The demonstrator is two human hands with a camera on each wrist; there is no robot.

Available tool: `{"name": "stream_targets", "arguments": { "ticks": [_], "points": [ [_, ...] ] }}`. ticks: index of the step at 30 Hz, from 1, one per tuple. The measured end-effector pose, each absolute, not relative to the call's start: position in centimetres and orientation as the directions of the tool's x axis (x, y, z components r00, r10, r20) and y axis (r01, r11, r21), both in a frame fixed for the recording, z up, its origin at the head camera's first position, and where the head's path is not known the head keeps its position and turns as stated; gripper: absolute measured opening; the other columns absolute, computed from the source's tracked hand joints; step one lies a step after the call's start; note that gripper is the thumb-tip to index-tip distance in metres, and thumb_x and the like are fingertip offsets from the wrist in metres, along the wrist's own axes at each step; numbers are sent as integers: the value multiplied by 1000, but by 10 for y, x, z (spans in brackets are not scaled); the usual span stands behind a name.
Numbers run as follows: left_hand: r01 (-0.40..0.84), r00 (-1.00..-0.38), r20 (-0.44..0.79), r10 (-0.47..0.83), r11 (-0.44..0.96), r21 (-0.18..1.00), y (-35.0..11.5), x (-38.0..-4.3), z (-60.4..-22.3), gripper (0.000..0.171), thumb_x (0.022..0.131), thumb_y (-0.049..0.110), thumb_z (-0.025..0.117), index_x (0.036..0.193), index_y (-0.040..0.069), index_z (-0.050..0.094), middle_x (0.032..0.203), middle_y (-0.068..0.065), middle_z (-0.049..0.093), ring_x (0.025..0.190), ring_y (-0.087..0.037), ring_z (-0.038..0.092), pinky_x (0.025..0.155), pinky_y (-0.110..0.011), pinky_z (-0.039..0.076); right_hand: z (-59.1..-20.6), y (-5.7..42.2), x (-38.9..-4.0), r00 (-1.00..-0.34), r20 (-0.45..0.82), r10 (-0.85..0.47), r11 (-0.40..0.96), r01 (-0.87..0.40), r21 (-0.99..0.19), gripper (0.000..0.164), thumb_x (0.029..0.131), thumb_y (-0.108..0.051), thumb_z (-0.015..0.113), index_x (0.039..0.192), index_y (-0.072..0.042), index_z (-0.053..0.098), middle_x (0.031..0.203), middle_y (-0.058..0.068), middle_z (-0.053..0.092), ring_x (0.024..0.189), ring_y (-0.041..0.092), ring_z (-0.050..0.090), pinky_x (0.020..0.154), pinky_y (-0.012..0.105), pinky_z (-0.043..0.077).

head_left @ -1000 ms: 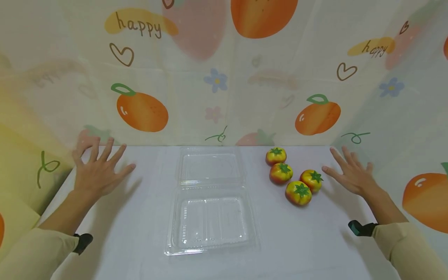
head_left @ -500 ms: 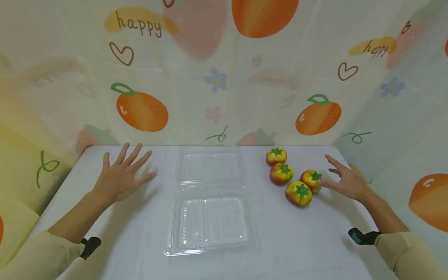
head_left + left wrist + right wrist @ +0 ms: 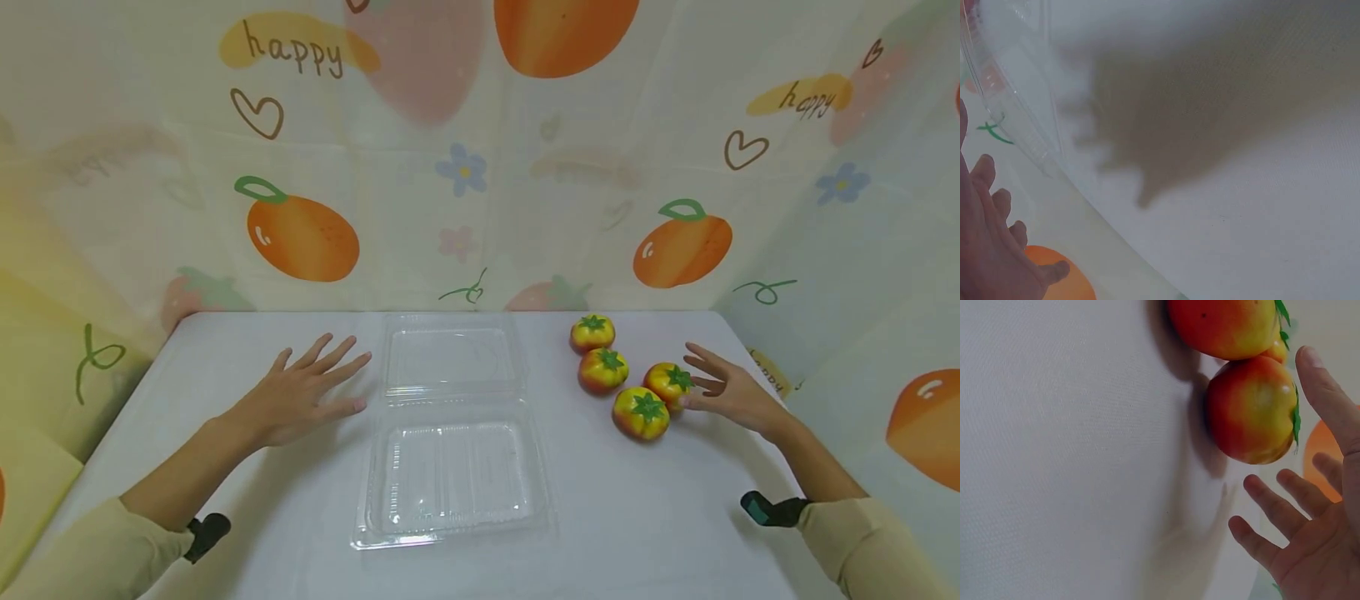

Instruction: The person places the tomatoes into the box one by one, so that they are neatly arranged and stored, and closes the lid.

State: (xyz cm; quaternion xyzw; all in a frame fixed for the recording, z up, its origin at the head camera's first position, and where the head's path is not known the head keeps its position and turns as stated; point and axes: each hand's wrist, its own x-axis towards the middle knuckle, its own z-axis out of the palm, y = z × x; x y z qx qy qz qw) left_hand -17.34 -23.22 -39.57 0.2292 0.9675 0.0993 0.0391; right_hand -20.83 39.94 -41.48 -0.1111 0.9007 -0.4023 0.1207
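Several red-and-yellow tomatoes with green leafy tops lie right of centre. My right hand (image 3: 731,396) is beside the rightmost tomato (image 3: 666,383), its fingers spread and slightly bent; the right wrist view shows a gap between the fingers and the nearest tomato (image 3: 1252,411). Nearer the front sits another tomato (image 3: 640,414), with two more behind. A clear plastic clamshell box (image 3: 363,533) lies unfolded in the middle, its lid at the back. Left of the box hovers my left hand (image 3: 296,404), fingers straight and spread, holding nothing; its shadow falls on the table.
A white cloth covers the table (image 3: 622,525). Behind it and at both sides stands a fabric curtain (image 3: 408,217) printed with oranges, hearts and flowers. Dark straps with small cameras sit at both cuffs.
My left hand has moved rightward and nearer the box. My right hand has come slightly left to the rightmost tomato, its fingers bending a little. The box and tomatoes have stayed put.
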Motion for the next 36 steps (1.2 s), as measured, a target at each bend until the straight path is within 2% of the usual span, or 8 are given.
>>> {"name": "stream_targets", "arguments": {
  "ticks": [12, 36],
  "points": [
    [487, -850, -68, 523, 828, 278, -222, -167, -401, 70, 97, 64, 46, 155, 28, 37, 162, -4, 29, 150, -40, 17, 111, -72, 15, -423, 399, -209, -942, -166, -291, 647, -66, -759, 88, 92, -24, 72, 158, -4, 18, 157, 32, 24, 134, 59, 34, 96, 64, 45],
    [528, -831, -53, 553, 815, 239, -219, -167, -398, 69, 98, 61, 47, 155, 25, 38, 159, -5, 36, 149, -38, 22, 109, -71, 23, -423, 399, -208, -944, -187, -273, 682, -53, -729, 75, 94, -25, 71, 152, 0, 31, 151, 31, 34, 129, 56, 43, 96, 60, 48]
  ]
}}
